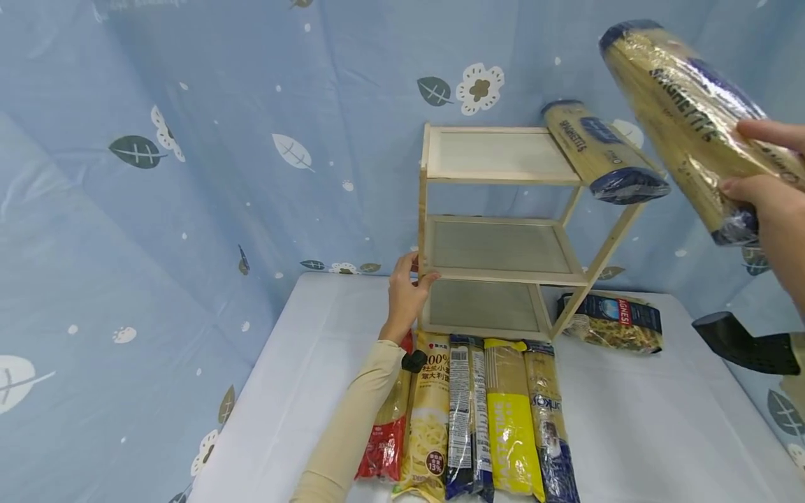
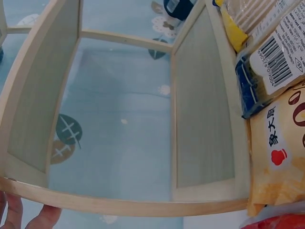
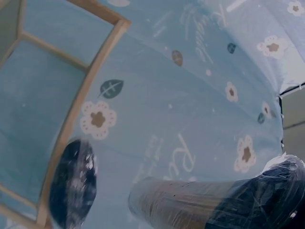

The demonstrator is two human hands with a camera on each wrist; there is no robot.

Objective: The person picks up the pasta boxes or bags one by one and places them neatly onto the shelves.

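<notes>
My left hand (image 1: 407, 293) grips the left post of a small three-tier wooden shelf rack (image 1: 497, 155) at about middle-tier height. In the left wrist view, its fingertips (image 2: 44, 218) show at the rack's post (image 2: 128, 207). Raised at the far right, my right hand (image 1: 776, 185) holds a spaghetti pack (image 1: 679, 105), thumb on one side and fingers on the other. This pack hangs tilted in the air beside the top tier. A second spaghetti pack (image 1: 594, 147) lies at the right end of that tier, its dark blue end jutting over the front edge.
Several long pasta packs, among them a yellow one (image 1: 512, 419) and a red one (image 1: 385, 447), lie side by side before the rack. An Agnesi pasta bag (image 1: 616, 321) lies right of it on the white table (image 1: 629, 419). A blue patterned curtain (image 1: 220, 140) hangs behind.
</notes>
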